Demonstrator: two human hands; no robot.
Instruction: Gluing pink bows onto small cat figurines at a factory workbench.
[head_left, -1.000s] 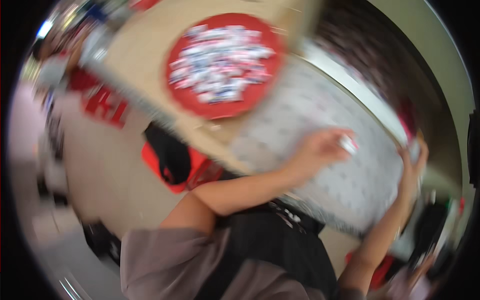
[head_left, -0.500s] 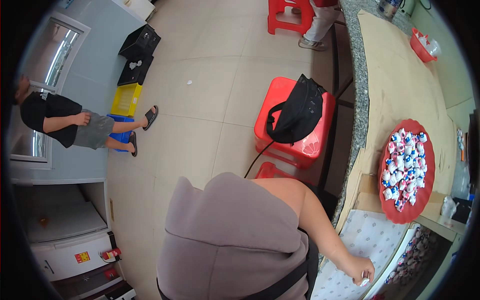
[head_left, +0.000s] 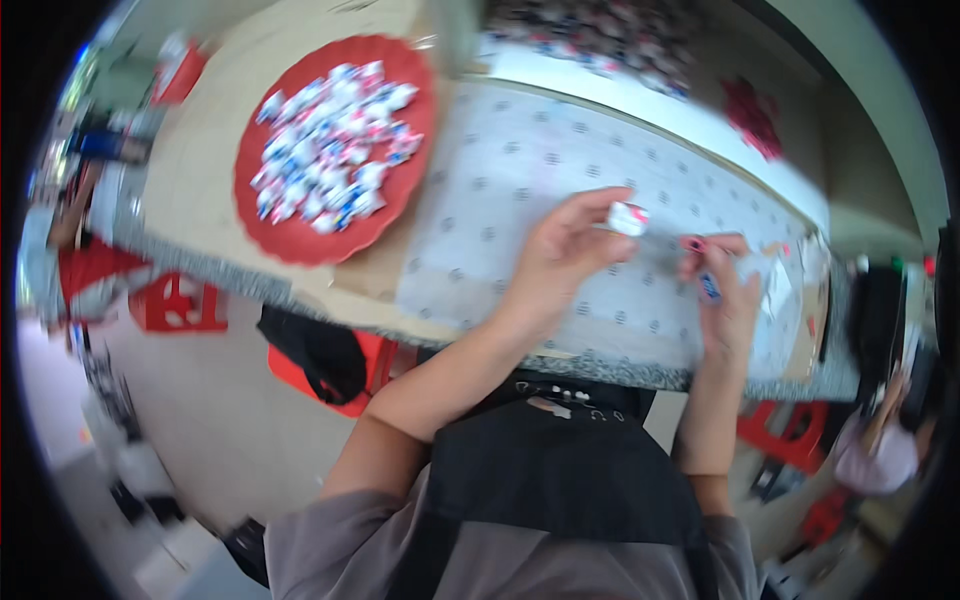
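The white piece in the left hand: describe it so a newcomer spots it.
On the granite-edged table, patterned paper lies right of the red scalloped plate. Above that paper, the left hand holds a white piece with a pink mark; unlike the pieces heaped on the plate, it is held up.

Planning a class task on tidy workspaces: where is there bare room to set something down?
The patterned sheet looks bare between the red plate and the left hand, and between the forearms toward the speckled edge. Crowded: the plate of small white figures, and beside the right hand, where blurred whitish scraps lie.
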